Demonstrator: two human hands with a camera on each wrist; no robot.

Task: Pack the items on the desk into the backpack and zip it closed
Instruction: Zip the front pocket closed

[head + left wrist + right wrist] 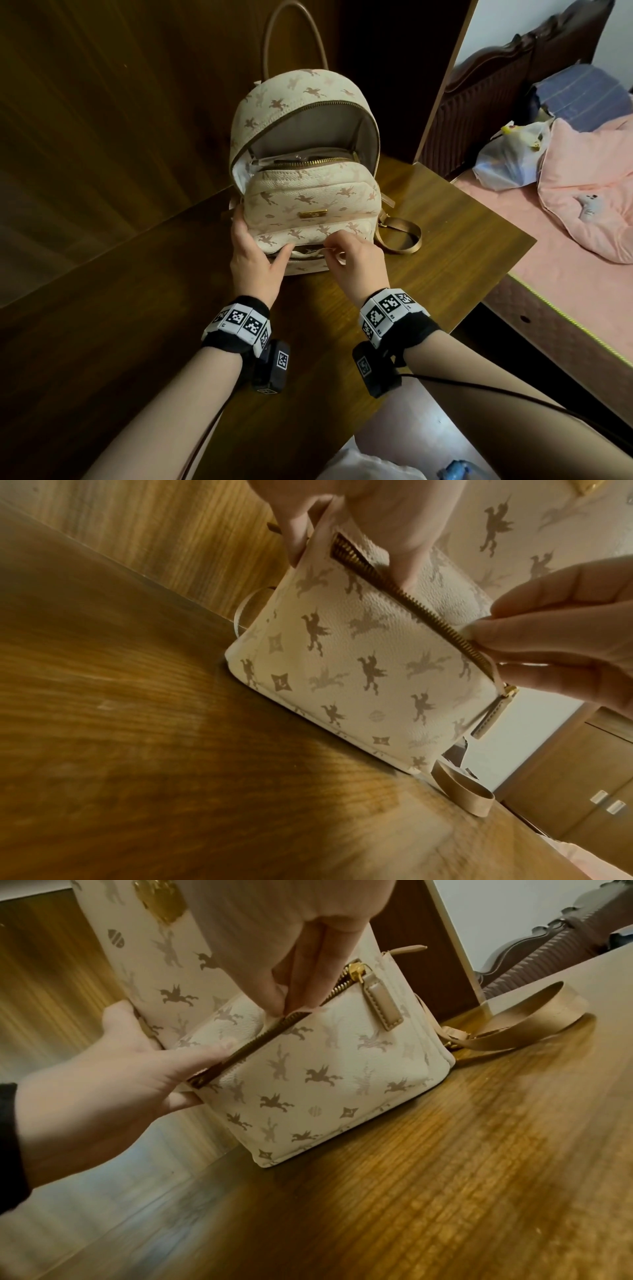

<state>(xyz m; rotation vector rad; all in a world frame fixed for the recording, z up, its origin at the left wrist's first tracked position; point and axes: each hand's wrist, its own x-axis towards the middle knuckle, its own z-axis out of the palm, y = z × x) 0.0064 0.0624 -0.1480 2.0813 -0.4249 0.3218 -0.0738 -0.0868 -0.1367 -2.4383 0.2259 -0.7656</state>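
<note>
A cream backpack (308, 192) with a winged-horse print stands upright on the wooden desk (445, 246). Its main compartment (305, 137) gapes open, with clear-wrapped items (260, 162) inside. My left hand (253, 253) holds the backpack's lower left side, thumb on the front by the lower pocket zipper (394, 588). That zipper is undone, with its gold slider (356, 969) at the right end. My right hand (337, 253) pinches the pocket's upper lip at the zipper (284, 1007). What lies inside this pocket is hidden.
A tan shoulder strap (400, 240) loops on the desk right of the backpack. Wooden panels close off the left and back. A bed (548, 284) with pink bedding and a plastic bag (507, 161) lies to the right. A pale bag (370, 462) sits on the floor below.
</note>
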